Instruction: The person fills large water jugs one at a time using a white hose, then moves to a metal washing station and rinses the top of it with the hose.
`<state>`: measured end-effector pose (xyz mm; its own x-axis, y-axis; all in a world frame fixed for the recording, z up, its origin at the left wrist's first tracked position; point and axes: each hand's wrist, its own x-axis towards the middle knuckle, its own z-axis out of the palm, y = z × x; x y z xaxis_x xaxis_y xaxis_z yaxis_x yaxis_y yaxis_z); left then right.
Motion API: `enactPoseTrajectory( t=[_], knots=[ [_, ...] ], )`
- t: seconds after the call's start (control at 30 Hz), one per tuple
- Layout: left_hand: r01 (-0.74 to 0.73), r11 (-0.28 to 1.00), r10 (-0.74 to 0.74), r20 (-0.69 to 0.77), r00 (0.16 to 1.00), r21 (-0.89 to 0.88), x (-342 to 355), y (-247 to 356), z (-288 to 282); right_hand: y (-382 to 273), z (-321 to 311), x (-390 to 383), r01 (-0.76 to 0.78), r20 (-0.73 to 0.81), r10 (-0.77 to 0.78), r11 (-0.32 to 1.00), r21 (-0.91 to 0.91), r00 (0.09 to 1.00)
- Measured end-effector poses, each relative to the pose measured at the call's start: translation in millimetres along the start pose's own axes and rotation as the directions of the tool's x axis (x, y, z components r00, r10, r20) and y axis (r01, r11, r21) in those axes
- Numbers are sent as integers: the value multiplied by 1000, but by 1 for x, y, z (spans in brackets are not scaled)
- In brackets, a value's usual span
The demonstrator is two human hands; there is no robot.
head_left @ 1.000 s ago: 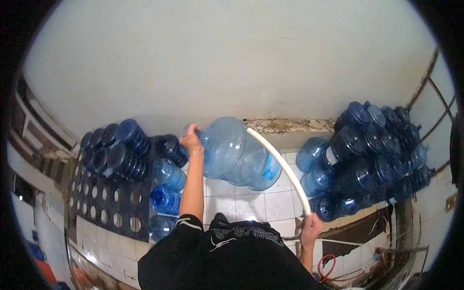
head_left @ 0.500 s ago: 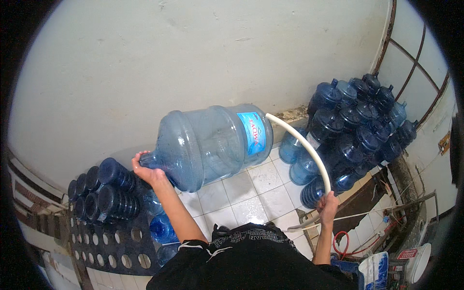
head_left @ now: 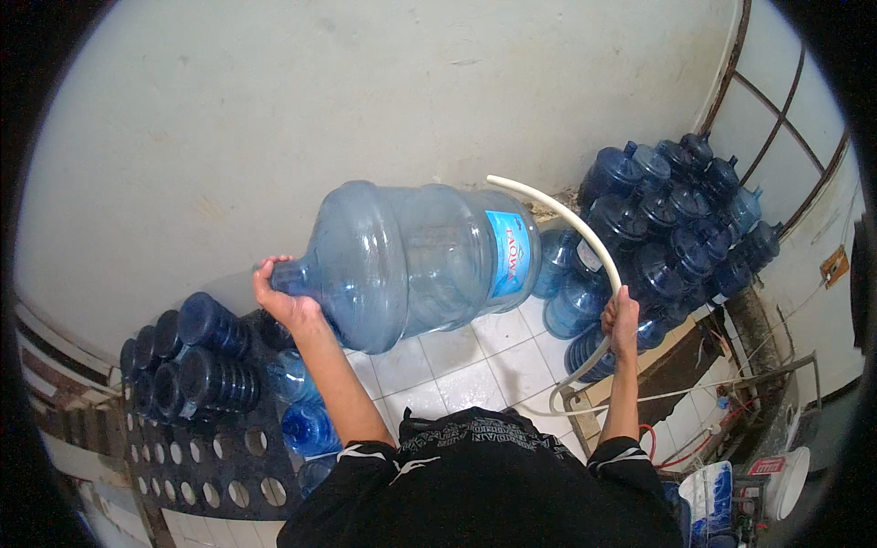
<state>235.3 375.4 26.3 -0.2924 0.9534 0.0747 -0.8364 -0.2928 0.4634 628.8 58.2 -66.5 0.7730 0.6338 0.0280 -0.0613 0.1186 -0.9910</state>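
Note:
A large clear-blue water jug with a blue label lies sideways in the air before me, its neck to the left and its base to the right. My left hand is wrapped round the jug's neck. My right hand is closed round a cream hose. From that fist the hose arches up and to the left, its free end above the jug's base end. Below the fist the hose loops down toward the floor. Whether water runs from the hose I cannot tell.
Many stacked blue jugs fill the right corner. More jugs lie on a dark rack with round holes at left. A pale wall rises ahead over the white tiled floor. A metal frame and white bucket stand right.
The jug has shifted to the right and slightly up. My right hand has risen with the hose, whose free end moved up from the base's edge to above the jug.

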Motion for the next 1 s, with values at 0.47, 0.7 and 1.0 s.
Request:
enactPoseTrajectory(
  t=[0.47,0.7,1.0],
  knots=[
    [60,957,-15,-159,987,285,39,-59,41,18,-9,-157,-133,-336,107,989,-57,936],
    [-43,820,9,62,998,570,25,-172,45,6,16,-210,-101,-267,69,989,-105,961],
    [-411,544,-239,605,760,732,-99,-335,4,-5,1,-181,-98,-172,56,965,-243,984]
  ],
)
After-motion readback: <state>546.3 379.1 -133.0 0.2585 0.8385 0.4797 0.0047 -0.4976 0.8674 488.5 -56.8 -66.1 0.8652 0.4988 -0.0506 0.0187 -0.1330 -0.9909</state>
